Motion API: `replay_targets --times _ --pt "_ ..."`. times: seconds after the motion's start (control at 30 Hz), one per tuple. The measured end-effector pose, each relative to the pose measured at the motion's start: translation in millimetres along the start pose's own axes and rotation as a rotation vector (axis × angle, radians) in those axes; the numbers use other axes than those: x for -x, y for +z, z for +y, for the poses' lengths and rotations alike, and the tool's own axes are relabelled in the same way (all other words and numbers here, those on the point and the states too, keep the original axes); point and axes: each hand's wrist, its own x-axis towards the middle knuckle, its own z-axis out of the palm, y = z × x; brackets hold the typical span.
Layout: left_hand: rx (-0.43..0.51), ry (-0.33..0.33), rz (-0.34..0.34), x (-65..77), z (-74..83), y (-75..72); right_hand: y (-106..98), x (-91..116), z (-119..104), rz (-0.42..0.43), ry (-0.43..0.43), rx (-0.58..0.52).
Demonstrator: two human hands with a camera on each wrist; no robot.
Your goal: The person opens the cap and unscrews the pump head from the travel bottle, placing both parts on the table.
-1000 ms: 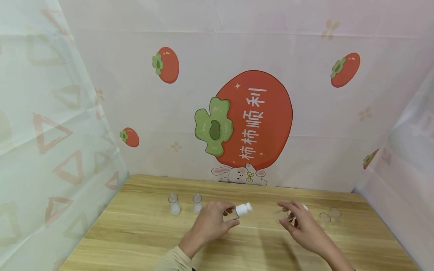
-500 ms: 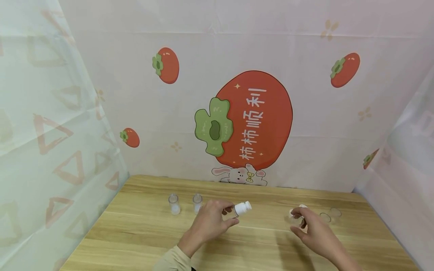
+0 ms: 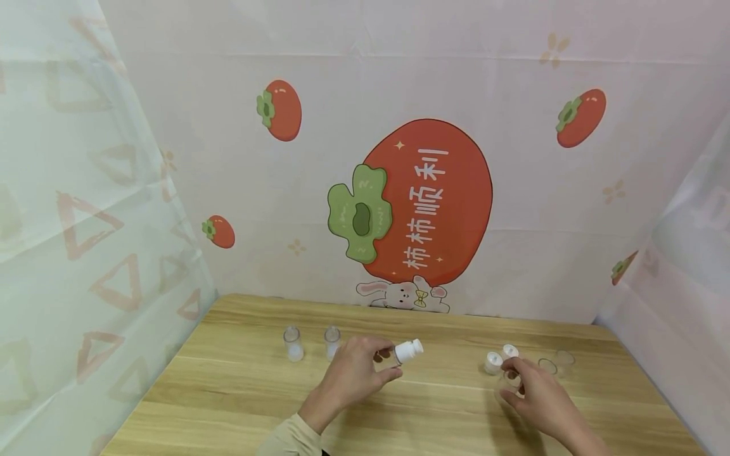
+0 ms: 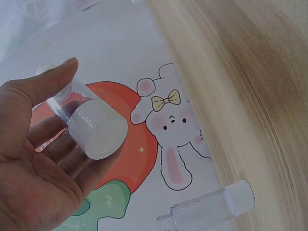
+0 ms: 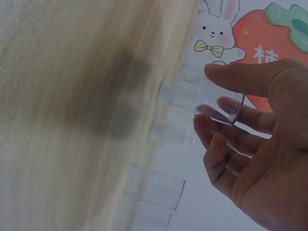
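My left hand (image 3: 356, 367) grips a small clear bottle (image 4: 98, 127) between thumb and fingers, tilted above the table. The bottle has a white base facing the left wrist camera, and a narrower white top shows in the head view. A clear plastic cap (image 5: 219, 98) sits between the thumb and fingers of my right hand (image 3: 542, 396), low over the table's right side. Just beyond that hand stand two white bottle tops (image 3: 493, 363). Two clear cylindrical caps (image 5: 154, 186) are to its right.
Two clear bottles with white bases, one of them here (image 3: 293, 345), stand at the left of the wooden table (image 3: 239, 392); the nearer one is partly behind my left hand. A printed cloth (image 3: 513, 253) walls the table's back and sides.
My right hand has moved right and a little nearer with the clear cap, uncovering the two white tops. The left hand and its bottle have barely moved.
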Motion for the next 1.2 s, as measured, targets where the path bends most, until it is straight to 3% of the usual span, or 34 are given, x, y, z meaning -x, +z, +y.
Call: replay_targets --times 0.4,0.77,1.2 --pt "0.009 -0.007 0.005 0.9 -1.3 -1.6 7 -2 6 0.01 -0.001 0.056" --pt "0.048 -0.005 0.066 2.2 -0.7 -9.9 10 -5 6 0.004 0.01 0.061" --pt "0.049 -0.024 0.065 2.1 0.0 -14.0 13 -6 7 0.011 -0.004 0.078"
